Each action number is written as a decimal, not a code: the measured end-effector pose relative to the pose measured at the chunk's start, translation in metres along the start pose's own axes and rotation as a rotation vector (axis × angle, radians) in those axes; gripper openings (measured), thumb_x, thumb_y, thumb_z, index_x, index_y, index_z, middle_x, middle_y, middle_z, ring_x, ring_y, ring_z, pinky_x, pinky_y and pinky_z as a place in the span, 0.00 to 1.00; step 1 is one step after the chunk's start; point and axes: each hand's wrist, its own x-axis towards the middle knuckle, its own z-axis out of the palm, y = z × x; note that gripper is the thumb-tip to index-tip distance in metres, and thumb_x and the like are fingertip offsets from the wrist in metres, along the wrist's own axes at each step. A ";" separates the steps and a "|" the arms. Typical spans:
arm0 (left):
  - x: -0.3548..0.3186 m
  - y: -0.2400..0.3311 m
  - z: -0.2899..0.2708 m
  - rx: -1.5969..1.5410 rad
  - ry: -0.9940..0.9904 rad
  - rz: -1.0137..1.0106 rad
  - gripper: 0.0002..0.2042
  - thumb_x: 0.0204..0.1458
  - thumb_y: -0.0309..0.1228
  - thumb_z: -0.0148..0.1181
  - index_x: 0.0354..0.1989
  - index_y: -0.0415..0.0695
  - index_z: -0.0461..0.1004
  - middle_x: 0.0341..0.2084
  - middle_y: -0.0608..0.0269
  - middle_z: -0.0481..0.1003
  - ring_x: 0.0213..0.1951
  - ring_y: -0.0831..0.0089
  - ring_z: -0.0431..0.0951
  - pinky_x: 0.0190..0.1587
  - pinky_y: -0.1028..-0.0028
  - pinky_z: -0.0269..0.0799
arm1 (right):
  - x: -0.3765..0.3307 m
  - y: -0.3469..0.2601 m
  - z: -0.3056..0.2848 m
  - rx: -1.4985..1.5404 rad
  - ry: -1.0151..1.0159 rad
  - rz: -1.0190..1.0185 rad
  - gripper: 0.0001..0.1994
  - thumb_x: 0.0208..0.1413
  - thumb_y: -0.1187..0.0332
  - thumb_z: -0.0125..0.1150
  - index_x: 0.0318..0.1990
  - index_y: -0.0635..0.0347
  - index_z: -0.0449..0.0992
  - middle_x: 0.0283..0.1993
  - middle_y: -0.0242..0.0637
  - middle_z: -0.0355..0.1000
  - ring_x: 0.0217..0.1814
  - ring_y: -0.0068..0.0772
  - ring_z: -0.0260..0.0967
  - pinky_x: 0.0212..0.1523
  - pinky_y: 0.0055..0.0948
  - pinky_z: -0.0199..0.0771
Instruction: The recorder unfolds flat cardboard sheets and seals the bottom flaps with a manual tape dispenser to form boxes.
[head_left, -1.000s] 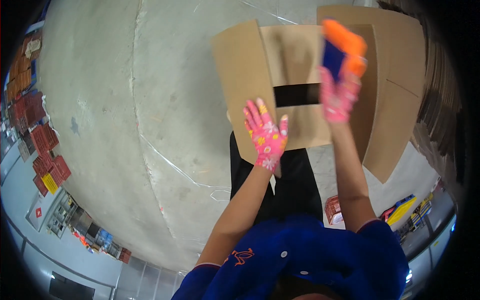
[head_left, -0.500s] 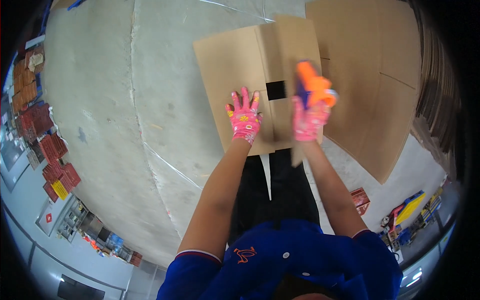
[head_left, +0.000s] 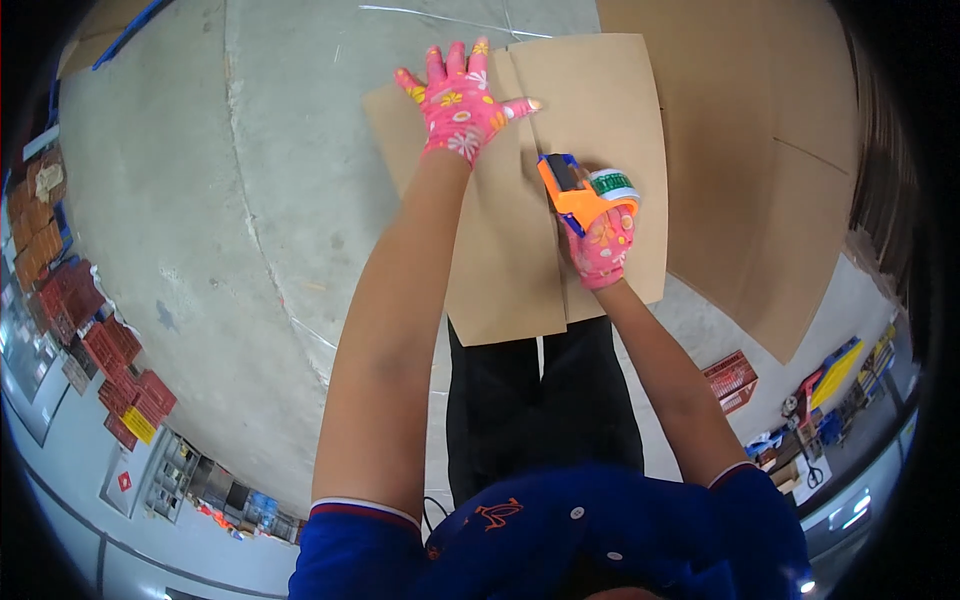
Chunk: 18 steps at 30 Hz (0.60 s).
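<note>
The cardboard box [head_left: 600, 100] lies at 12 o'clock from the person's legs [head_left: 500, 410]; its seam [head_left: 557, 240], the long line between the flaps, runs from between 11 and 12 down to between 5 and 6; the right hand [head_left: 602, 245] is wrapped round the tape gun [head_left: 580, 200], whose front end points toward 10, over or just beside the seam, contact impossible to tell; the seam sits just off those fingers at 9; the left hand [head_left: 460, 105] is unclenched, spread on the box, thumb crossing the seam toward 3, gun at its 4.
</note>
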 end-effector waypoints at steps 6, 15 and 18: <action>0.006 -0.004 0.007 -0.053 0.015 -0.016 0.47 0.25 0.66 0.64 0.56 0.51 0.63 0.51 0.56 0.64 0.58 0.57 0.58 0.62 0.41 0.28 | 0.093 0.022 -0.001 -0.150 0.260 -0.005 0.22 0.47 0.60 0.65 0.47 0.62 0.71 0.41 0.46 0.70 0.41 0.53 0.67 0.40 0.45 0.66; 0.000 -0.004 0.000 -0.106 -0.006 -0.034 0.45 0.27 0.66 0.63 0.56 0.52 0.64 0.51 0.59 0.65 0.57 0.59 0.59 0.62 0.49 0.34 | 0.294 0.002 0.027 -0.404 -0.648 0.069 0.15 0.49 0.59 0.53 0.39 0.58 0.77 0.40 0.44 0.76 0.45 0.41 0.73 0.45 0.39 0.72; 0.001 0.002 0.000 -0.117 0.021 -0.023 0.43 0.28 0.66 0.64 0.54 0.53 0.66 0.51 0.61 0.65 0.56 0.60 0.60 0.62 0.51 0.35 | 0.292 0.008 0.034 -0.414 -0.558 0.086 0.14 0.48 0.60 0.52 0.39 0.56 0.78 0.40 0.44 0.76 0.45 0.41 0.73 0.46 0.38 0.72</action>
